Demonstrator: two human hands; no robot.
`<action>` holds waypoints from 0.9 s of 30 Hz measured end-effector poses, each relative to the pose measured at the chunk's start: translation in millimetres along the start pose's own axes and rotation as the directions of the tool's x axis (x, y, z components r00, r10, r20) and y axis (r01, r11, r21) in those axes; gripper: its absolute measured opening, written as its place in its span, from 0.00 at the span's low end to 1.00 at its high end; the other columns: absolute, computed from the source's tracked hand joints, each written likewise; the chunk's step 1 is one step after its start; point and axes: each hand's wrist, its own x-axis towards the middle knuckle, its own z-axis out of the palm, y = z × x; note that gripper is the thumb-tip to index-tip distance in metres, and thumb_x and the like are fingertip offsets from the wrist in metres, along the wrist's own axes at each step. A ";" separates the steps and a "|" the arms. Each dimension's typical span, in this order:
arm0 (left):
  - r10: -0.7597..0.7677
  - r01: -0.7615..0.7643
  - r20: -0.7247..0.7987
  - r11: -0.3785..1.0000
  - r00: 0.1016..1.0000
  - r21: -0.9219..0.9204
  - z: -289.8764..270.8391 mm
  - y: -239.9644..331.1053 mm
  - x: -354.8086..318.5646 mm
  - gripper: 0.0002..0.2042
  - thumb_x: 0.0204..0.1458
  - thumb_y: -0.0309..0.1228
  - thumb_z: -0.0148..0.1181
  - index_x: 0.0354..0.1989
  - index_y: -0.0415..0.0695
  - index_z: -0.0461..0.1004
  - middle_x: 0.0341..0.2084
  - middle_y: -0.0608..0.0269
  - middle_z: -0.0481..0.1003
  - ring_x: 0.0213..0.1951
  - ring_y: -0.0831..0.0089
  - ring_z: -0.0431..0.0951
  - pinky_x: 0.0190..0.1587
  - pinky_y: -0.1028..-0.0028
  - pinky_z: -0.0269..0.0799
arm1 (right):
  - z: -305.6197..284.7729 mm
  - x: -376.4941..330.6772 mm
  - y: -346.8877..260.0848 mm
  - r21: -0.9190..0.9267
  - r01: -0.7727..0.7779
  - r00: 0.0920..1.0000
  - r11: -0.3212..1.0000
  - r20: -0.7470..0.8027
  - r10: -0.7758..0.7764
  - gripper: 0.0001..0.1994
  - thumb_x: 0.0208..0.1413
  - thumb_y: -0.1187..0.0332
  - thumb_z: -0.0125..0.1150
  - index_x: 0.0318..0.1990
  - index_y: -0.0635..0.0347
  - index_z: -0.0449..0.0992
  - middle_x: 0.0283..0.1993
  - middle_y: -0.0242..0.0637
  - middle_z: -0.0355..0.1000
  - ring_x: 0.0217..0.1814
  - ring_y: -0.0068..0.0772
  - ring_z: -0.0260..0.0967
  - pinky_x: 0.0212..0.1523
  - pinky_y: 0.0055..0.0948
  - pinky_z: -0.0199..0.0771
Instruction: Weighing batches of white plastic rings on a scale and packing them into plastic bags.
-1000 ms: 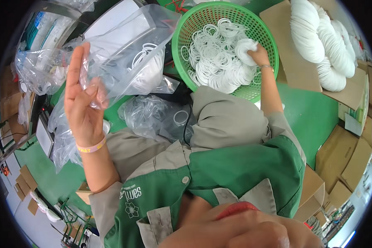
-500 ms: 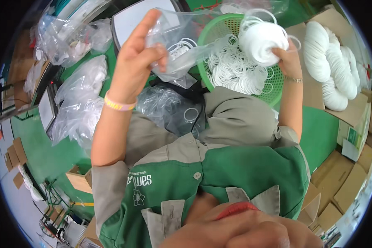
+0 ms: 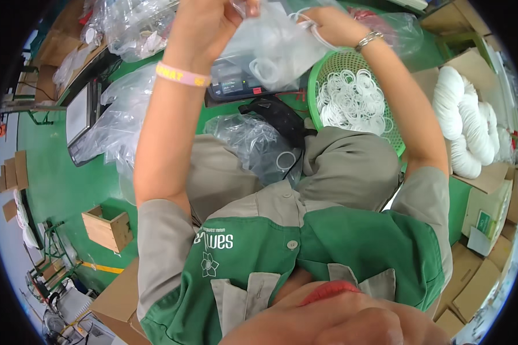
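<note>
At the top edge my left hand (image 3: 213, 23) pinches the rim of a clear plastic bag (image 3: 279, 43); its fingertips are partly cut off. My right hand (image 3: 335, 26) is closed around white rings (image 3: 312, 24) at the bag's mouth, to the right of the left hand. How far those rings reach into the bag I cannot tell. Low in the hanging bag a few white rings (image 3: 265, 70) show through the plastic. Below my right forearm stands a green basket (image 3: 312, 95) with many loose white rings (image 3: 354, 100) in it.
Behind the bag sits a scale (image 3: 231, 88) with a dark display panel. Crumpled clear bags (image 3: 253, 141) lie in front of my lap, more plastic bags (image 3: 124, 98) at left. White skeins (image 3: 460, 115) rest in a carton at right. A wooden box (image 3: 106, 230) stands on the green floor.
Both hands have moved up and away from me, and the bag came along. My right hand has carried its bundle of rings from above the basket leftward to the bag's mouth.
</note>
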 end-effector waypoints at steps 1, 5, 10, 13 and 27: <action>0.057 -0.057 0.006 0.998 0.998 0.013 -1.4 10.5 3.9 0.32 0.42 0.17 0.44 0.60 0.36 0.46 0.31 0.58 0.71 0.18 0.75 0.70 0.22 0.78 0.68 | -12.5 4.1 2.5 -0.066 0.054 0.996 0.996 -0.073 -0.058 0.11 0.46 0.71 0.48 0.35 0.64 0.74 0.32 0.51 0.71 0.32 0.47 0.70 0.34 0.37 0.69; 0.197 -0.192 -0.047 0.977 0.979 0.093 -7.1 37.1 25.1 0.29 0.43 0.18 0.44 0.58 0.36 0.50 0.36 0.62 0.69 0.20 0.77 0.69 0.23 0.80 0.67 | -66.7 29.6 -2.6 -0.199 -0.119 0.965 0.973 -0.253 0.066 0.08 0.45 0.72 0.46 0.31 0.63 0.72 0.29 0.52 0.70 0.35 0.52 0.67 0.36 0.40 0.66; 0.254 -0.255 0.030 0.950 0.967 0.180 -38.2 74.5 48.1 0.22 0.43 0.18 0.43 0.52 0.37 0.59 0.24 0.69 0.67 0.19 0.80 0.66 0.22 0.82 0.64 | -107.6 74.3 -16.0 -0.291 -0.011 0.910 0.957 -0.399 -0.111 0.08 0.46 0.71 0.48 0.31 0.63 0.72 0.29 0.53 0.69 0.34 0.53 0.67 0.35 0.41 0.66; 0.327 -0.274 -0.086 0.887 0.941 0.372 -62.5 64.8 55.1 0.26 0.44 0.19 0.43 0.56 0.38 0.56 0.20 0.69 0.66 0.18 0.81 0.65 0.20 0.82 0.62 | -97.5 103.2 -13.4 -0.304 -0.048 0.900 0.951 -0.426 -0.090 0.09 0.46 0.72 0.47 0.33 0.62 0.72 0.30 0.53 0.70 0.34 0.53 0.67 0.37 0.41 0.66; 0.087 0.095 -0.299 0.834 0.950 0.543 -125.6 23.5 75.8 0.32 0.43 0.20 0.43 0.62 0.42 0.47 0.16 0.67 0.65 0.17 0.79 0.63 0.20 0.80 0.62 | -45.8 154.7 24.1 -0.237 -0.119 0.901 0.964 -0.433 0.005 0.12 0.43 0.76 0.43 0.34 0.65 0.72 0.33 0.55 0.70 0.38 0.53 0.68 0.40 0.41 0.66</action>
